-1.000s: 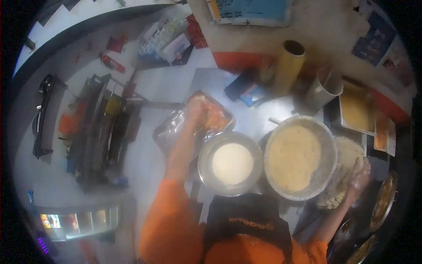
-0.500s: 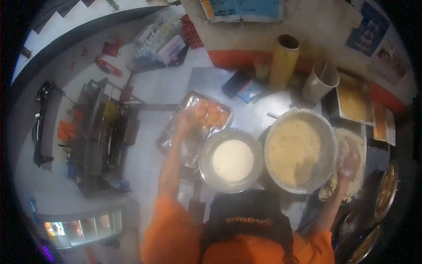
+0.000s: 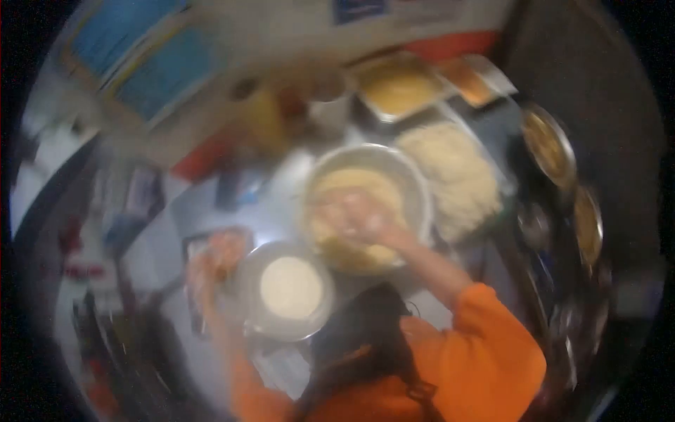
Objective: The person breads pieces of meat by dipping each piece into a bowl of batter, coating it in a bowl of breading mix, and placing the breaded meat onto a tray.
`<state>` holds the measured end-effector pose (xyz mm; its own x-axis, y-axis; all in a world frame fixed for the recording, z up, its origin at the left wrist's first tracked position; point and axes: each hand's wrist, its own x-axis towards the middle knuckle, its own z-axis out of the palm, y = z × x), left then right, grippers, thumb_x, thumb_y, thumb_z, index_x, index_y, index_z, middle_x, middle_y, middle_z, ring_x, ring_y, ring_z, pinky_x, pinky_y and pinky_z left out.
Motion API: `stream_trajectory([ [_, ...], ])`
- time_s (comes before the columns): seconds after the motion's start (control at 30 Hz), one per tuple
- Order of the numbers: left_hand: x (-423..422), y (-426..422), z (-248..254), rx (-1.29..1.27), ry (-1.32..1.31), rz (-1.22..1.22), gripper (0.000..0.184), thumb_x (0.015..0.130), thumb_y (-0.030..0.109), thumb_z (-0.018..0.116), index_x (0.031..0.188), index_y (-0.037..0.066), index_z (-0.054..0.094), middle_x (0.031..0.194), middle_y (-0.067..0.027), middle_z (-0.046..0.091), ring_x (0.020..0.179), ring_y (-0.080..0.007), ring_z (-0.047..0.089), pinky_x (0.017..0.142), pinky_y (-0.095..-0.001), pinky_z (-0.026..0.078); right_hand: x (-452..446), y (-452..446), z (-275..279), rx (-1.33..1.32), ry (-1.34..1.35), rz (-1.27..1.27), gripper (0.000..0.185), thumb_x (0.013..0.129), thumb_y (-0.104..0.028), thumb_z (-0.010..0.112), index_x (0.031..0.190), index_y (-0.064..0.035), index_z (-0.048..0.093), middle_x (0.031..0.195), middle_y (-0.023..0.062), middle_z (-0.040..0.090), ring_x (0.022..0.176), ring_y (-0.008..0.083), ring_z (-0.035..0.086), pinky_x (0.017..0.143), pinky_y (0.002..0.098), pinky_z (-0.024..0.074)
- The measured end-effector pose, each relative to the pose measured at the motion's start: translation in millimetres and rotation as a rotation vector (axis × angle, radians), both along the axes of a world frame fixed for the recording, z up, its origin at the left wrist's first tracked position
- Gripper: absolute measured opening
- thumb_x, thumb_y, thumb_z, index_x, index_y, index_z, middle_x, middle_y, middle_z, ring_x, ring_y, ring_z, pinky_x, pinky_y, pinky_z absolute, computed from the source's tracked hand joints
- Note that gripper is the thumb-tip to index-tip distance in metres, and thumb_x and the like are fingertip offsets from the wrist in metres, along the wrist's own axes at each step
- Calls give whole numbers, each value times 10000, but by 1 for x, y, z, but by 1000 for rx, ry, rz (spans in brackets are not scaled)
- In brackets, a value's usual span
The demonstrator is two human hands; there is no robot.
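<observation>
My right hand (image 3: 355,214) is over the wide metal pot (image 3: 425,204) of pale yellow, floury-looking stuff (image 3: 358,179); motion smears its fingers, and I cannot tell whether it holds anything. On the other side, my left hand (image 3: 202,273) is by a metal tray (image 3: 190,246) with orange-pink pieces (image 3: 228,247) that look like raw meat. Its fingers are blurred too. Between the two stands a round metal bowl (image 3: 249,309) holding a smooth cream-white mass (image 3: 292,287), close to the pot.
Right of the pot lies a tray heaped with pale crumbly flour-like stuff (image 3: 453,176). Behind it are a metal pan of yellow contents (image 3: 399,88) and a smaller orange-filled pan (image 3: 467,84). Round pans (image 3: 550,144) line the right side. A yellow cylinder (image 3: 264,123) stands by the wall.
The view has swung to the right and blurred. My right hand has moved from the crumbly heap to over the pot. My left hand stays by the tray of orange-pink pieces.
</observation>
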<state>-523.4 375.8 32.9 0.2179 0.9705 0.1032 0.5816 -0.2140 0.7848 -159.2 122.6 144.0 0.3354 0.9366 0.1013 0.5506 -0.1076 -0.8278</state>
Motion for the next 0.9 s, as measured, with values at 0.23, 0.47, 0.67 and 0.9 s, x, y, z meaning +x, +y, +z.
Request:
stream_trajectory([
  [0.23,16,-76,72,-288,-363,-127,562,934,378,657,1349,25,520,1193,-162,652,1108,-294,618,949,-407,483,-104,60,-75,407,183,254,476,897,-412,686,1042,42,683,921,214,701,826,290,682,777,416,547],
  [0.47,32,-110,85,-263,-168,-288,501,938,335,660,1304,9,553,1188,-160,650,1070,-280,621,916,-384,490,-110,57,-57,113,843,445,263,948,-273,611,1020,-40,707,886,80,704,742,159,645,604,312,530],
  [0.67,30,-131,102,-187,-45,-331,449,942,298,662,1265,-4,582,1184,-159,648,1037,-268,624,889,-364,497,-105,52,-69,190,520,327,304,916,-310,669,971,-18,733,767,81,728,616,160,656,602,325,531],
  [0.9,48,-134,52,-439,-368,-313,371,883,227,720,1173,6,653,1142,-136,682,1042,-256,649,889,-382,523,-48,23,-56,-96,433,121,352,944,-235,634,1230,-29,633,955,136,722,858,189,697,760,338,571],
])
